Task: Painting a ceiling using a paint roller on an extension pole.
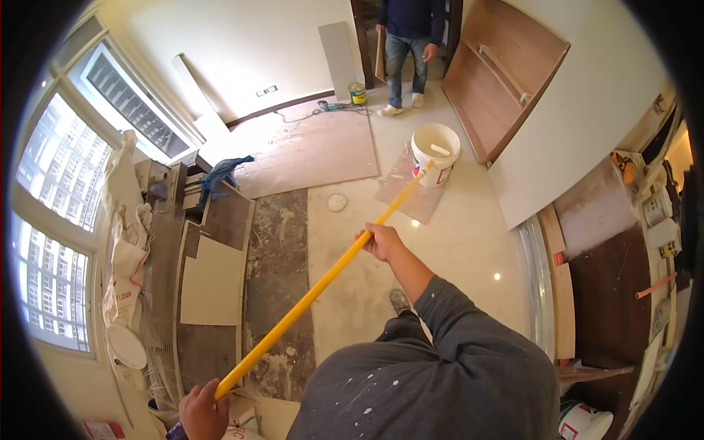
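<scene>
A long yellow pole slants across the view, and both my hands are on it. My left hand is wrapped round its near end, low on the left. Farther up the shaft, my right hand grips it with closed fingers. At the pole's far end a white paint roller shows inside the mouth of a white bucket. The bucket stands upright on a small stained board. How much paint it holds I cannot tell.
A person stands in the doorway beyond the bucket. A big board, a blue corded power tool and a can lie farther off. Panels lean at right. A round lid is on the floor; boards line the left.
</scene>
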Available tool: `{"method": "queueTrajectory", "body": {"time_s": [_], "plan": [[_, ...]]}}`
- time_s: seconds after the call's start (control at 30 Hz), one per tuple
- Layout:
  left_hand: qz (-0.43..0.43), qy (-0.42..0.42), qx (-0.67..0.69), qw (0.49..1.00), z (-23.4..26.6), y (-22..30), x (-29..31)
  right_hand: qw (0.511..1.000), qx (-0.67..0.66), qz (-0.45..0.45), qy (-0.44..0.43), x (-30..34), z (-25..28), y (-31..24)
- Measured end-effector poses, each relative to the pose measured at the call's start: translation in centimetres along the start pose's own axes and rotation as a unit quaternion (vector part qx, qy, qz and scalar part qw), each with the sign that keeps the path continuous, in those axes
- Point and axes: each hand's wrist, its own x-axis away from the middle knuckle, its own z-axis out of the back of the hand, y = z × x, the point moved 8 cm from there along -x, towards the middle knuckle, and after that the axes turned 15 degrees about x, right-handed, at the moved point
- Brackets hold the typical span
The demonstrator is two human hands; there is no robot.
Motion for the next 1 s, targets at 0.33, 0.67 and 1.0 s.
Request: {"method": "queueTrajectory", "body": {"time_s": [0.33, 0.67, 1.0], "plan": [[-0.122, 0.078, -0.137, 0.98, 0.8, 19.6, -19.1, 0.996, -0.076, 0.025, 0.026, -14.7, 5.2, -15.1], [-0.113, 0.076, -0.148, 0.979, 3.4, 22.9, -30.1, 0.997, -0.07, -0.015, 0.038, -21.6, 4.3, -19.2], [-0.26, 0.08, -0.209, 0.939, 5.9, 27.2, -42.3, 0.994, -0.036, 0.009, 0.098, -28.3, 3.8, -24.0]]}}
